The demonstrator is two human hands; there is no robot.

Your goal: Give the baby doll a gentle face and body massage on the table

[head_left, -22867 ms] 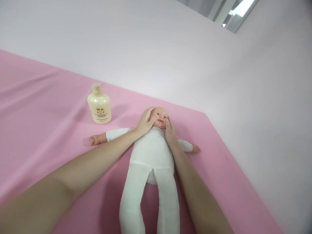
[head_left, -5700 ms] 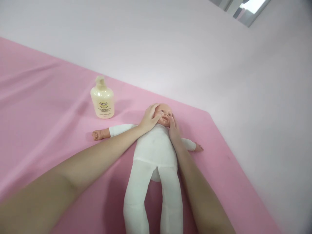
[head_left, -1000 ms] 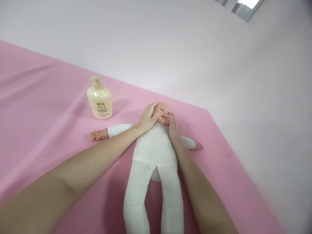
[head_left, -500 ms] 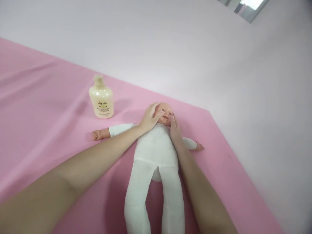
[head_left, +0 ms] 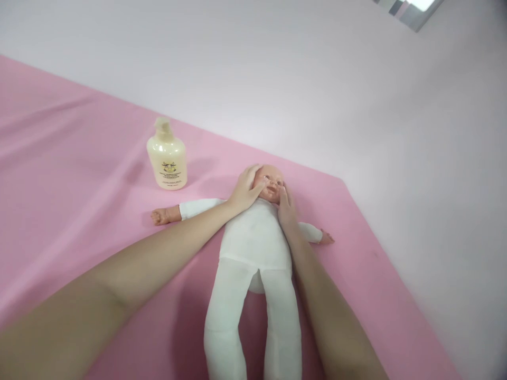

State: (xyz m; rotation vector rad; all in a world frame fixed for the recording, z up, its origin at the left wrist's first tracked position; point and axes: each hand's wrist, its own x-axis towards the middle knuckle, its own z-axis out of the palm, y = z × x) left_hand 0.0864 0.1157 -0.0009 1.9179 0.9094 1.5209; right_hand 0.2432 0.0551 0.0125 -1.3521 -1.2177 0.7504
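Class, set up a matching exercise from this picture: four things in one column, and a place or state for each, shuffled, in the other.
1. left hand
2. right hand
3. pump bottle
4. doll

A. stands upright on the pink sheet
B. lies on its back, arms spread
C. cups the side of the doll's head nearer the bottle
D. rests on the doll's other cheek

Pairs: 1-C, 2-D, 3-A, 4-B

Doll [head_left: 255, 237]: body and limbs of matt white cloth, soft-looking; head and small hands of smooth, faintly glossy plastic. Pump bottle [head_left: 167, 158], far left: cream plastic, glossy (printed label too small to read). Sheet [head_left: 71, 174]: pink cloth, matt, lightly creased. Wall [head_left: 277, 68], far: smooth, matt, pale.
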